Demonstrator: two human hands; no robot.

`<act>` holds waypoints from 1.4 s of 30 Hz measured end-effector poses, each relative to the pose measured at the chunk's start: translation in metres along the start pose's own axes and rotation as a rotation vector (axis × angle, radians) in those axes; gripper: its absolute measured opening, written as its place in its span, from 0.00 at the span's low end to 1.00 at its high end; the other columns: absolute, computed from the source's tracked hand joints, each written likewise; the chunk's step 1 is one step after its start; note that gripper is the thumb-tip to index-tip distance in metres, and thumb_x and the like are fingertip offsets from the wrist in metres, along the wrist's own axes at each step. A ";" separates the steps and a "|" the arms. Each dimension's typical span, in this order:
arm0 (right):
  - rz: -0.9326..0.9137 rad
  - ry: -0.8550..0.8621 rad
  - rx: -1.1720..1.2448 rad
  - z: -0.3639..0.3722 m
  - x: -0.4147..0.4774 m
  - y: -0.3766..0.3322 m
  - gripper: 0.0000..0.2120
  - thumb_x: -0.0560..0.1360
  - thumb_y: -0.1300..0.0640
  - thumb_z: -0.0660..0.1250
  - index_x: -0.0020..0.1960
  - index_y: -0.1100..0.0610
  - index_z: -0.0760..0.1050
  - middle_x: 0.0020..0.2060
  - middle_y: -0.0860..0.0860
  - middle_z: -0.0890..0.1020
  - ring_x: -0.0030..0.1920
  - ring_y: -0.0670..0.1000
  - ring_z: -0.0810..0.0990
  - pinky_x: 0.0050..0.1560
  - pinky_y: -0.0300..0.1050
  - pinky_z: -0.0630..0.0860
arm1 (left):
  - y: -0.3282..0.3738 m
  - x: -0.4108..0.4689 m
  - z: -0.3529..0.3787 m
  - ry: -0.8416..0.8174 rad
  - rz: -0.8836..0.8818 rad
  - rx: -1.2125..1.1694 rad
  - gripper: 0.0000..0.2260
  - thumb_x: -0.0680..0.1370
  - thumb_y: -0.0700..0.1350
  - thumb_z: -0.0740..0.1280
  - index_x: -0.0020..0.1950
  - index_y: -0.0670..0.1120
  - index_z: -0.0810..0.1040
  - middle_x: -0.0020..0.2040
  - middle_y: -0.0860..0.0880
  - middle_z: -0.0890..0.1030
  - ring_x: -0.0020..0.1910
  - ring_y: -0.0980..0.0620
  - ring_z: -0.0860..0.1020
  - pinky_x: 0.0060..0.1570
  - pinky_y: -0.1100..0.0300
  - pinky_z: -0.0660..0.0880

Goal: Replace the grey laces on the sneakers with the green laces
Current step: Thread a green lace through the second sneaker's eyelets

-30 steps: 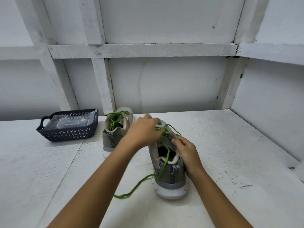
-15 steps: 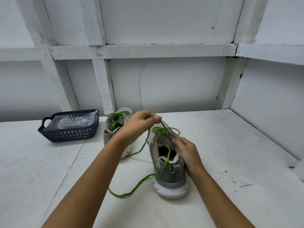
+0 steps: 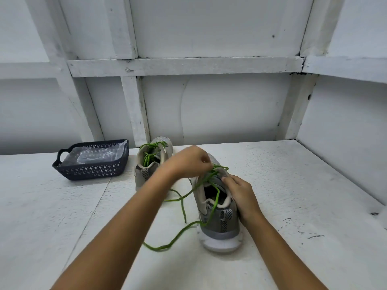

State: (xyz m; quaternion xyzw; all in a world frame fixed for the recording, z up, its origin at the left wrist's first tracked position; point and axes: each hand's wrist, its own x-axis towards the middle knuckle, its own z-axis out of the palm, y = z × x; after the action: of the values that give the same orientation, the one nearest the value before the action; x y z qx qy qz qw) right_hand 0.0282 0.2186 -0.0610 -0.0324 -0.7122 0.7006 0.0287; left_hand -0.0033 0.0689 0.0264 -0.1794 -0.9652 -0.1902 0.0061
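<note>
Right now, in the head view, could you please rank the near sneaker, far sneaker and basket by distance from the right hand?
1. Near sneaker, held by the right hand.
2. Far sneaker, behind, to the left.
3. Basket, far left.

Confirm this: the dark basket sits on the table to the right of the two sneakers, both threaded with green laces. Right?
No: the head view shows the dark basket on the table to the left of the far sneaker and near sneaker. Both are threaded with green laces.
</note>
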 end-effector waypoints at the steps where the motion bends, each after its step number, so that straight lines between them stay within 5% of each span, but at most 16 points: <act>1: 0.001 -0.002 0.001 0.000 -0.001 -0.001 0.09 0.77 0.58 0.62 0.44 0.57 0.81 0.44 0.59 0.83 0.48 0.59 0.81 0.50 0.53 0.77 | 0.006 0.005 0.008 -0.007 0.003 0.077 0.15 0.77 0.52 0.63 0.52 0.43 0.82 0.52 0.44 0.79 0.51 0.47 0.75 0.52 0.54 0.74; 6: 0.015 -0.003 -0.007 -0.001 -0.001 -0.001 0.10 0.77 0.59 0.62 0.42 0.62 0.79 0.40 0.60 0.81 0.42 0.55 0.78 0.44 0.49 0.74 | 0.012 0.013 0.032 -0.005 -0.038 0.174 0.10 0.77 0.45 0.63 0.51 0.42 0.81 0.55 0.43 0.73 0.57 0.44 0.70 0.53 0.53 0.70; 10: 0.008 0.001 -0.004 -0.001 0.000 0.001 0.10 0.76 0.58 0.63 0.42 0.65 0.78 0.41 0.65 0.80 0.41 0.54 0.77 0.44 0.49 0.73 | 0.000 0.007 0.021 -0.022 -0.054 -0.172 0.11 0.77 0.45 0.65 0.44 0.38 0.82 0.39 0.44 0.79 0.38 0.51 0.73 0.39 0.59 0.71; 13: 0.006 -0.001 0.015 -0.001 -0.001 0.000 0.11 0.77 0.58 0.63 0.42 0.65 0.78 0.40 0.62 0.81 0.41 0.54 0.78 0.44 0.49 0.74 | -0.004 -0.007 0.004 -0.072 -0.035 -0.465 0.07 0.77 0.44 0.67 0.45 0.42 0.83 0.41 0.49 0.80 0.40 0.56 0.74 0.40 0.66 0.69; 18: 0.000 -0.005 0.016 -0.001 -0.001 -0.001 0.12 0.77 0.59 0.63 0.42 0.67 0.77 0.36 0.58 0.79 0.40 0.53 0.76 0.42 0.47 0.71 | -0.018 -0.019 -0.009 -0.131 0.080 -0.773 0.06 0.70 0.54 0.70 0.37 0.54 0.84 0.41 0.58 0.82 0.47 0.57 0.77 0.52 0.57 0.70; 22: -0.006 -0.016 0.001 -0.003 -0.002 -0.002 0.11 0.77 0.59 0.63 0.42 0.66 0.78 0.38 0.59 0.80 0.41 0.53 0.77 0.43 0.47 0.72 | -0.014 -0.024 -0.010 -0.154 0.113 -0.758 0.09 0.66 0.58 0.69 0.37 0.55 0.84 0.41 0.58 0.81 0.47 0.56 0.76 0.54 0.52 0.70; 26: -0.032 -0.058 -0.070 -0.006 -0.001 -0.007 0.09 0.77 0.59 0.63 0.44 0.58 0.81 0.43 0.62 0.82 0.44 0.54 0.80 0.47 0.48 0.75 | -0.009 -0.030 -0.008 -0.202 0.124 -0.694 0.05 0.71 0.50 0.68 0.40 0.55 0.84 0.41 0.57 0.80 0.42 0.62 0.76 0.47 0.63 0.69; 30: -0.033 -0.157 -0.123 -0.014 0.004 -0.010 0.08 0.77 0.58 0.63 0.46 0.58 0.81 0.47 0.73 0.77 0.43 0.58 0.78 0.55 0.54 0.76 | 0.001 -0.033 -0.007 -0.234 0.134 -0.234 0.14 0.77 0.37 0.62 0.57 0.50 0.81 0.49 0.53 0.75 0.49 0.61 0.73 0.51 0.68 0.68; 34: -0.019 -0.195 -0.158 -0.019 0.008 -0.012 0.08 0.77 0.58 0.64 0.52 0.57 0.81 0.48 0.63 0.82 0.53 0.58 0.81 0.61 0.57 0.75 | 0.005 -0.032 0.003 -0.281 0.124 0.029 0.12 0.74 0.42 0.66 0.52 0.57 0.79 0.53 0.50 0.65 0.57 0.49 0.65 0.56 0.60 0.64; 38: -0.017 -0.250 -0.201 -0.023 0.011 -0.018 0.11 0.78 0.58 0.63 0.58 0.58 0.78 0.53 0.54 0.82 0.57 0.53 0.79 0.64 0.53 0.72 | -0.003 -0.032 -0.005 -0.198 0.131 -0.022 0.10 0.73 0.43 0.69 0.39 0.58 0.72 0.53 0.50 0.66 0.56 0.50 0.66 0.56 0.58 0.67; 42: -0.092 -0.141 -0.222 -0.028 0.015 -0.045 0.13 0.80 0.54 0.60 0.62 0.55 0.74 0.54 0.48 0.77 0.59 0.49 0.74 0.64 0.47 0.70 | -0.013 -0.032 -0.030 -0.090 0.199 -0.134 0.10 0.75 0.46 0.70 0.40 0.60 0.72 0.49 0.52 0.69 0.49 0.57 0.70 0.47 0.68 0.66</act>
State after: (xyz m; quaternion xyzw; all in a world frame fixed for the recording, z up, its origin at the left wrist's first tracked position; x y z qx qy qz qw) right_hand 0.0151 0.2475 -0.0153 0.0467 -0.7864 0.6159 0.0068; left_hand 0.0205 0.0358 0.0469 -0.2827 -0.9271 -0.2443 -0.0302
